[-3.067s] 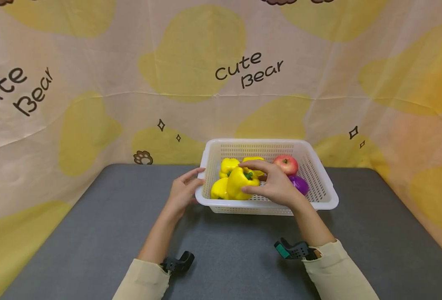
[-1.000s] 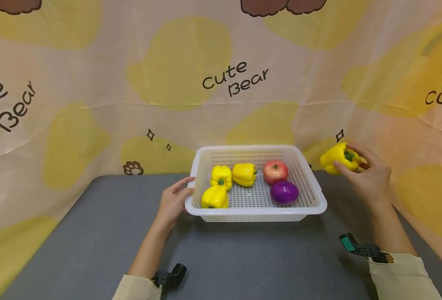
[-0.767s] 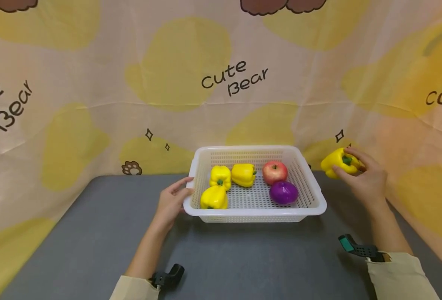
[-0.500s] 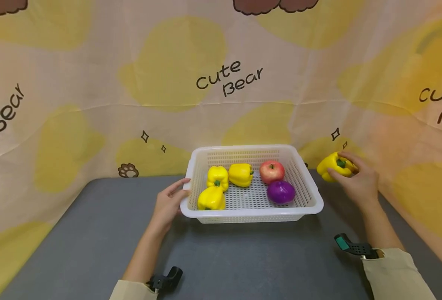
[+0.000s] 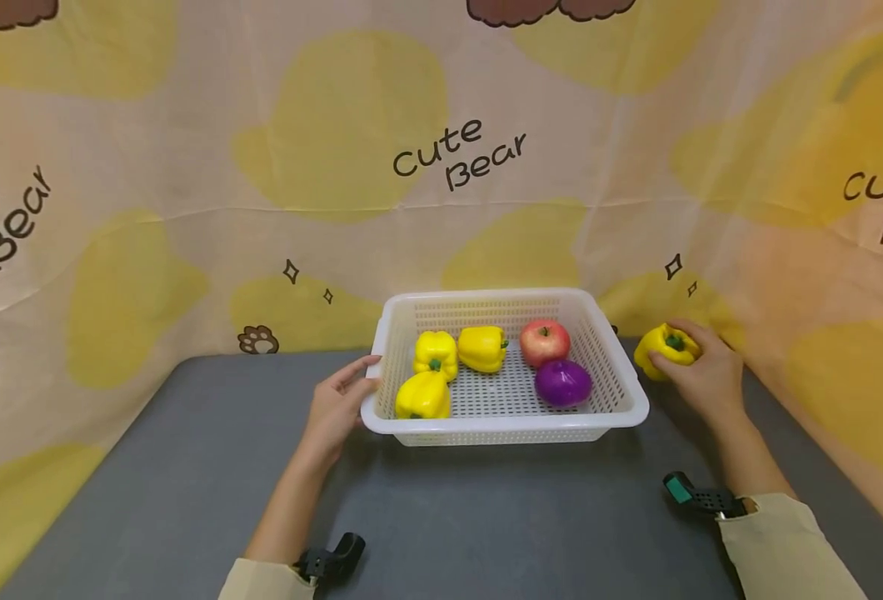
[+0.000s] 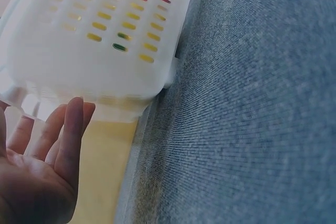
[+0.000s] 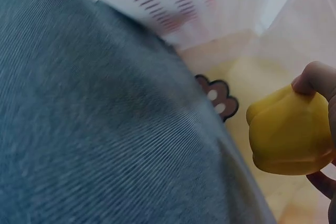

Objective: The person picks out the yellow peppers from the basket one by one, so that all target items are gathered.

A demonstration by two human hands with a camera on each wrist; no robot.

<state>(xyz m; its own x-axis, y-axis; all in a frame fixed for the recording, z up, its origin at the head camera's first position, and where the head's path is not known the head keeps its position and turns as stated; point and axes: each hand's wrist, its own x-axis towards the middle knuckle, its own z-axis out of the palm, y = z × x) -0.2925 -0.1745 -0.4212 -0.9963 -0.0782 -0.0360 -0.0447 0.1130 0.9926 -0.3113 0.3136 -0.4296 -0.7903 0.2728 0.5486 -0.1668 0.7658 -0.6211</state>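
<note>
At the right of the head view, my right hand (image 5: 707, 371) grips a yellow bell pepper (image 5: 661, 354) between thumb and fingers, just beyond the basket's right side. In the right wrist view the bell pepper (image 7: 286, 129) shows its lobed underside. My left hand (image 5: 334, 408) touches the left rim of the white plastic basket (image 5: 501, 425); its fingers are fairly straight at the rim in the left wrist view. Inside the basket are three yellow bell peppers (image 5: 482, 348) on the left, a red apple (image 5: 545, 342) and a glossy purple eggplant-like vegetable (image 5: 563, 383) on the right.
The basket stands on a dark grey table (image 5: 486, 517) near its back edge. Close behind hangs a printed curtain (image 5: 336, 167) with yellow patches and lettering. Each wrist wears a black camera strap (image 5: 704, 497).
My right hand has taken the yellow bell pepper out of the basket, carried it to the right, then lowered it toward the table. My left hand has stayed at the basket's left rim.
</note>
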